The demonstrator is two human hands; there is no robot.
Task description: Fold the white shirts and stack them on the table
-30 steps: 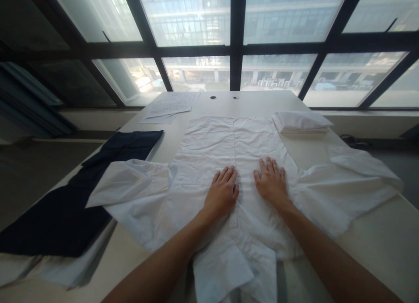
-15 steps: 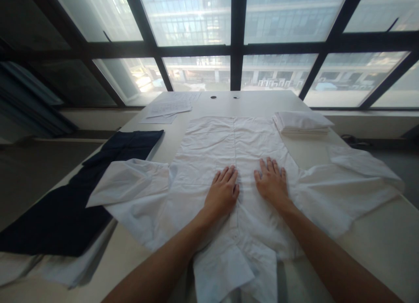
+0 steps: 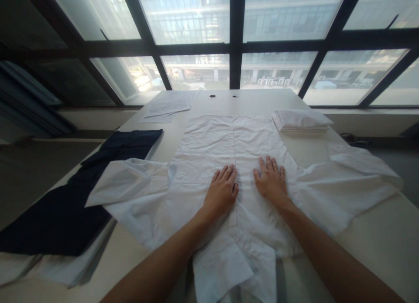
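Observation:
A white garment that looks like a coat or shirt (image 3: 209, 141) lies spread on the table, front side up, its sleeves out to both sides and its collar hanging over the near edge. My left hand (image 3: 222, 187) rests flat on its front, just left of the centre seam, fingers stretched forward. On the other side of the seam, my right hand (image 3: 271, 178) lies flat too, its fingers slightly spread. Both palms touch the cloth and neither grips it. My forearms cover part of the garment's near portion.
Dark navy cloth (image 3: 78, 211) lies along the left edge, over white cloth (image 3: 68, 270). Paper sheets (image 3: 168, 107) are at the far left of the white table (image 3: 262, 101). A folded white stack (image 3: 303, 120) sits at the back right. Windows (image 3: 196, 24) stand beyond.
Both hands stay in the same place on the garment. The whole view has shifted very slightly.

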